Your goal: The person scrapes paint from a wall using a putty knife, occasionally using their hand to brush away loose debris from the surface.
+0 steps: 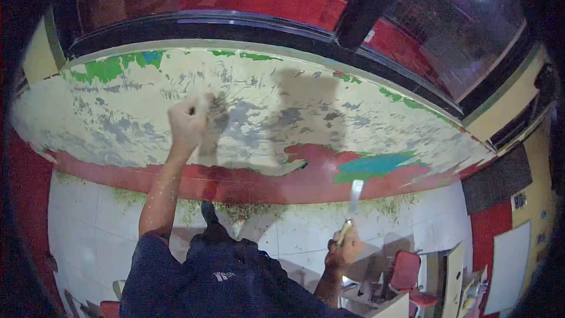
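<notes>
My left hand (187,122) is raised before the upper part of the wall (253,91), its fingers curled; what they hold, if anything, is blurred and hidden. The wall surface there is cream and grey with patches of green, blue and red paint. Lower on the right, my right hand (345,246) is closed around the handle of a scraper (356,193). The scraper's flat pale blade points up toward the red band (253,185) and stands just below the teal-green patch (376,166).
A dark-framed window (247,29) runs above the wall. Paint flakes lie on the white tiled floor (135,229). A red chair (406,271) and a desk (382,307) stand at the lower right, near a whiteboard (507,268).
</notes>
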The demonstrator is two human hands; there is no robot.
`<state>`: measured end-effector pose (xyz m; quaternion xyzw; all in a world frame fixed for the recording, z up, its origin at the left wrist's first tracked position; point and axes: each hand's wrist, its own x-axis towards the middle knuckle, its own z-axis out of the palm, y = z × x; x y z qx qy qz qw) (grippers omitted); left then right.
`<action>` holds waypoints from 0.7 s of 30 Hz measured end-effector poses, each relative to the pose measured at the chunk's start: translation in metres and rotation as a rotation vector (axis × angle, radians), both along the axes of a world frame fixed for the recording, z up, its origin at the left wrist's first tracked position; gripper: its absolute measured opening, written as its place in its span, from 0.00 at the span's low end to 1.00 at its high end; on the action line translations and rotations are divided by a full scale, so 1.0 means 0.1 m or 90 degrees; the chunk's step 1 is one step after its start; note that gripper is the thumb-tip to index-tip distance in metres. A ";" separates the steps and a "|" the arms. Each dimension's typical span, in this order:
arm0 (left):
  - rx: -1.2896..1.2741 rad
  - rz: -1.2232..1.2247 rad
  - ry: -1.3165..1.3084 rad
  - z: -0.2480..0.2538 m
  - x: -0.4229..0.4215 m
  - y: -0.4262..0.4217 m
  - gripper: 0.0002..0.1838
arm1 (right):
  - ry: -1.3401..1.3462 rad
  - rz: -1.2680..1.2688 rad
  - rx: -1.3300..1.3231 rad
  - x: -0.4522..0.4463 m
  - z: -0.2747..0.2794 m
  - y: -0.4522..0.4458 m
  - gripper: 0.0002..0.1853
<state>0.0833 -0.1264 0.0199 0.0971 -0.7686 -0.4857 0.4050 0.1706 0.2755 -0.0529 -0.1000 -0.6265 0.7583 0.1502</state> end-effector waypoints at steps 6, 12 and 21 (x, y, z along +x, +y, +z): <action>0.278 -0.382 -0.071 0.03 0.32 0.53 0.29 | -0.031 0.171 0.081 -0.06 0.09 -0.71 0.19; 0.660 -0.570 0.043 0.30 0.40 0.75 0.34 | 0.299 0.339 0.296 -0.36 0.64 -1.72 0.17; 0.701 -0.347 0.067 0.53 0.05 0.00 0.21 | 0.476 0.254 0.365 -0.81 0.71 -2.95 0.17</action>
